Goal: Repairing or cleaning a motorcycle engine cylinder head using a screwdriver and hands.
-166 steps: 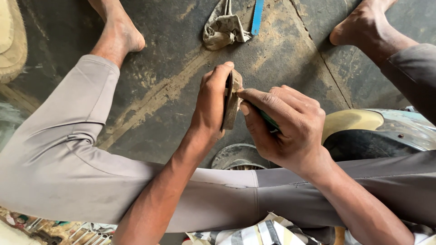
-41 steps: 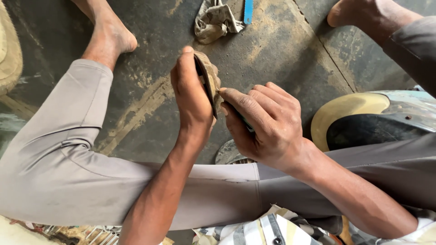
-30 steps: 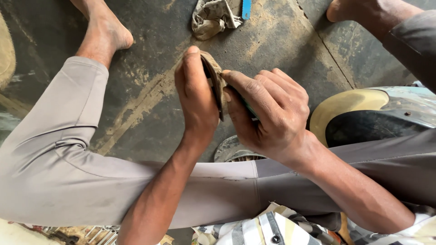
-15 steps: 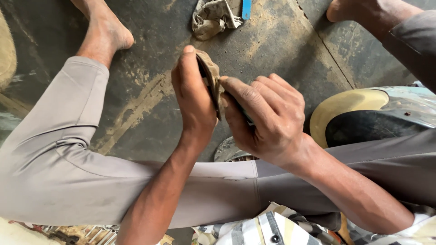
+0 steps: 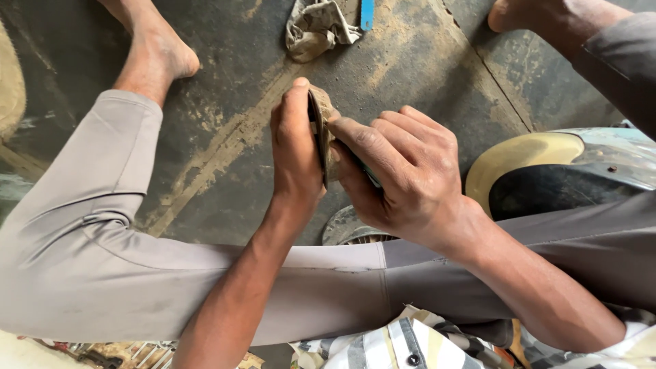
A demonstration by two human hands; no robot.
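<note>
Both hands on a thin dark flat piece, held over the floor.
L hand [image 5: 295, 147] grips the flat piece [image 5: 317, 140] edge-up w/ a tan rag [image 5: 329, 123] against it; R hand [image 5: 403, 171] presses fingers on the rag, grip closed round a small teal-handled tool [image 5: 371, 179]. Crumpled cloth [image 5: 316, 27] lies nr floor's far edge.

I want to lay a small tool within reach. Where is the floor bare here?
Bare dark floor lies between the left foot, the crumpled rag and the left hand. Another patch runs from the rag toward the right foot. It is crowded around the round metal pan and under both hands.
</note>
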